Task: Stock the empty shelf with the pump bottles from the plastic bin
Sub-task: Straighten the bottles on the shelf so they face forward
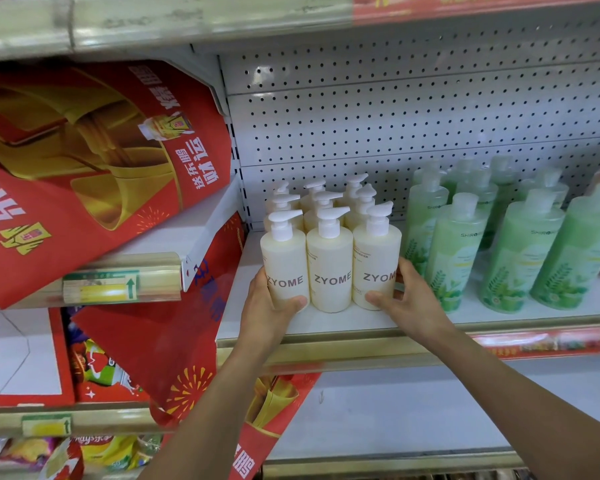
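My left hand (269,306) and right hand (407,299) grip the upright pump bottles (329,271) standing straight ahead between them, seemingly equally near.

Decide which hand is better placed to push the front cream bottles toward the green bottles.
Likely left. The left hand grips the leftmost cream plastic pump bottle from outside, so it can push rightward; the right hand, gripping the rightmost bottle, lies between it and the green plastic pump bottles.
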